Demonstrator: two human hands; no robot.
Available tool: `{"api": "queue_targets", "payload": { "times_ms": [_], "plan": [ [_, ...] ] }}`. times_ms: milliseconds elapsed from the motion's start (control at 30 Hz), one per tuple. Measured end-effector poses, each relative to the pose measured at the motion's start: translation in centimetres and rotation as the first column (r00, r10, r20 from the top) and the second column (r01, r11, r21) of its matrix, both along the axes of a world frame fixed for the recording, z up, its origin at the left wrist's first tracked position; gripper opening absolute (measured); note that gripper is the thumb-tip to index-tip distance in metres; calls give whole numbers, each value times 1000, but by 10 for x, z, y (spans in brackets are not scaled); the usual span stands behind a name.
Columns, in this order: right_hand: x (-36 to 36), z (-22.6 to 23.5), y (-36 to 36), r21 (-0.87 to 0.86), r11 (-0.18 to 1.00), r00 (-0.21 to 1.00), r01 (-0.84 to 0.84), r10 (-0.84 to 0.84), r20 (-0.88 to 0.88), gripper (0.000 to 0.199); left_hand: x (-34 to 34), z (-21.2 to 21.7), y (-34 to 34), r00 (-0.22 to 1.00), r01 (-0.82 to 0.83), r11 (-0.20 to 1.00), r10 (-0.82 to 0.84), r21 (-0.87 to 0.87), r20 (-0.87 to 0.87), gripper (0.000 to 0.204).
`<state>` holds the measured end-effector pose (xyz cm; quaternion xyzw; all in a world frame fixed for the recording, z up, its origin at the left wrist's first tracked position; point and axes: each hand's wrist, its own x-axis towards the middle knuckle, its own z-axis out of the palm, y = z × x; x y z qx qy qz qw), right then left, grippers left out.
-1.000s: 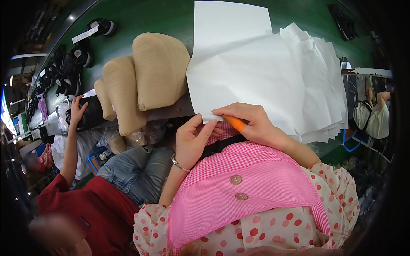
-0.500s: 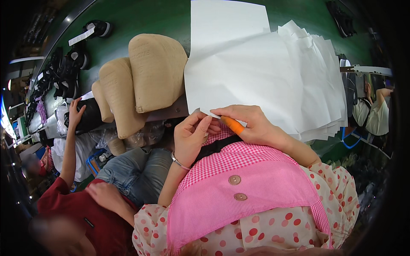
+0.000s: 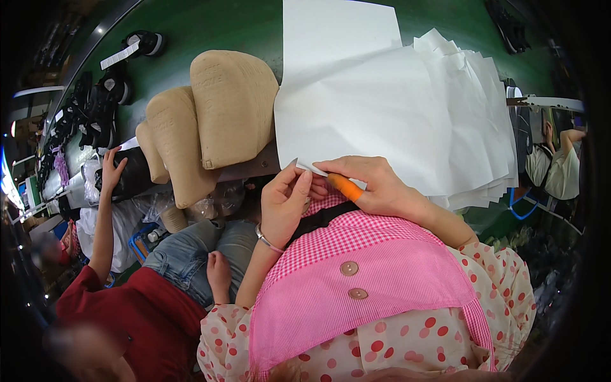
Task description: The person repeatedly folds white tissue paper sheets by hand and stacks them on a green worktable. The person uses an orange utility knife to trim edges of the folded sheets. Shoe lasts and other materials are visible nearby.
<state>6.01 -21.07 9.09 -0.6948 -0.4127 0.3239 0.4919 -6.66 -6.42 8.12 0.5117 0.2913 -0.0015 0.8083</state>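
Observation:
A stack of large white paper sheets (image 3: 363, 108) covers the table edge in front of me, its right side fanned out in uneven layers. My left hand (image 3: 284, 196) is closed in a pinch on the front corner of the sheet, where a small strip is turned up between thumb and finger. Just to its right, my right hand (image 3: 377, 181) pinches the same front edge. An orange finger cover (image 3: 347, 187) sits on one of its fingers. The fingertips partly hide how the paper is folded.
Left of the sheets lie several tan, cloth-like padded forms (image 3: 232, 108). Black shoes (image 3: 102, 105) line the green table (image 3: 210, 25) further left, with another dark shoe (image 3: 506, 25) far right. Close on my left sits a person in a red shirt (image 3: 149, 305), one hand on a black object (image 3: 130, 172).
My hands stay at the front paper edge, with slightly more of the turned corner showing above the left fingers. The neighbour's near hand has moved from their shirt to their lap.

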Motion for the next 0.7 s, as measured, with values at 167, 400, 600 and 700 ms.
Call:
{"api": "queue_targets", "payload": {
  "times_ms": [167,400,600,700],
  "plan": [
    [-2,1,3,6,1000,1000,8,-8,26,34,-2,-2,2,1000,13,1000,-13,-13,-1,20],
    [-3,-3,1,-40,999,993,12,-7,119,27,-2,-2,-2,997,69,979,-64,193,-31,21],
    [-3,-5,2,-104,991,997,80,-82,-10,16,-2,4,0,998,22,891,9,453,-66,15],
    [-1,-6,1,-145,984,985,107,-125,-119,14,7,10,6,1000,-19,509,-11,860,28,20]
  ]
}}
